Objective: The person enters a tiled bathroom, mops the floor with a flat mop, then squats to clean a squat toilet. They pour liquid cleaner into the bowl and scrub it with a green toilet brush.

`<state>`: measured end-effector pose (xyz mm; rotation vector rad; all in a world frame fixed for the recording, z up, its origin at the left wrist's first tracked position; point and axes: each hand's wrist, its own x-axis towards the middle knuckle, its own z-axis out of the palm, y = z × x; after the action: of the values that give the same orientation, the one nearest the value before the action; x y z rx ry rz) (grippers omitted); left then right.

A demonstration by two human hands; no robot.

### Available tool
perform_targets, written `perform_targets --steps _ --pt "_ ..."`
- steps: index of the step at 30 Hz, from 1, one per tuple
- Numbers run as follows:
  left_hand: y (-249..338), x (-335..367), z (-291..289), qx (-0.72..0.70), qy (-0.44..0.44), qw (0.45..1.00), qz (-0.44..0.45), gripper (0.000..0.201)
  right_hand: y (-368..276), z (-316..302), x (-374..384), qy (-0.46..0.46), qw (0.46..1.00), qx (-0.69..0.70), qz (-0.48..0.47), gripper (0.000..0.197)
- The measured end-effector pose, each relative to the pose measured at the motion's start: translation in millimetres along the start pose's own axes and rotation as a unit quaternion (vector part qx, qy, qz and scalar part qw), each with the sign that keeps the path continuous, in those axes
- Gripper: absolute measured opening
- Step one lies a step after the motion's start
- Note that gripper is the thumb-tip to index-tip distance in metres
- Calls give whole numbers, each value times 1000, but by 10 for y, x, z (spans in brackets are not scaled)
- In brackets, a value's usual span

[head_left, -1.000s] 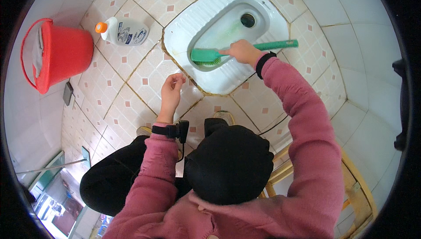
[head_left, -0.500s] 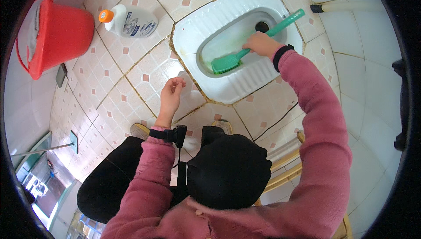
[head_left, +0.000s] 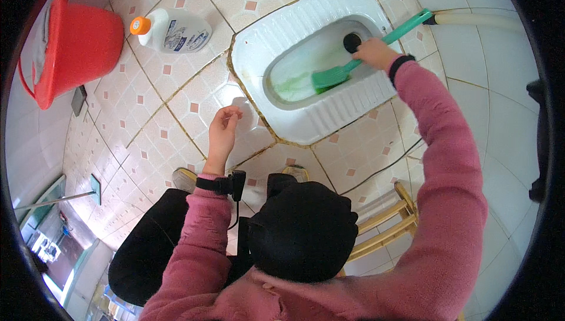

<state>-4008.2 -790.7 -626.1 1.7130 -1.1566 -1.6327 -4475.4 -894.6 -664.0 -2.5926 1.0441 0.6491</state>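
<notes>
My right hand point(head_left: 374, 54) is closed round the handle of a green scrub brush point(head_left: 333, 77). The brush head rests inside the basin of a white squat toilet point(head_left: 312, 118), with green liquid smeared round its bristles. Past my fist, the handle's far end sticks out over the toilet's right rim. My left hand point(head_left: 223, 132) hovers over the floor tiles, left of the toilet; its fingers are loosely bent, apart from the thumb, and hold nothing. A white bottle with an orange cap point(head_left: 176, 31) lies or stands on the tiles at the upper left; which one is hard to tell.
A red bucket point(head_left: 88, 41) with a grey cloth at its rim is at the far left. A wooden stool point(head_left: 388, 224) sits by my right side, and a black cable point(head_left: 376, 173) crosses the floor. A pale pipe point(head_left: 477, 20) meets the right wall. A mop point(head_left: 95, 190) shows at left.
My right hand has moved the brush to the right and slightly up along the basin, uncovering a green smear. My left hand has hardly moved.
</notes>
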Motion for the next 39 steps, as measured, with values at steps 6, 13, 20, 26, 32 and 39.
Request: perform_targets --steps 6,13,20,26,32,39 --pt "45 -48 86 -5 -13 1000 12 19 -780 127 529 49 995 90 -7 15" --pt "54 -72 14 -1 1 999 40 17 -182 13 -37 -19 998 4 57 17" --pt "-5 -65 39 -4 -13 999 42 17 -840 283 412 90 992 88 6 16" --pt "19 -93 56 3 -20 999 46 17 -660 296 167 96 990 96 43 16" --pt "32 -141 -6 8 -8 999 38 17 -70 179 -445 68 991 -16 115 16" --pt "33 -156 40 14 -13 999 46 17 -879 238 260 124 989 53 55 14"
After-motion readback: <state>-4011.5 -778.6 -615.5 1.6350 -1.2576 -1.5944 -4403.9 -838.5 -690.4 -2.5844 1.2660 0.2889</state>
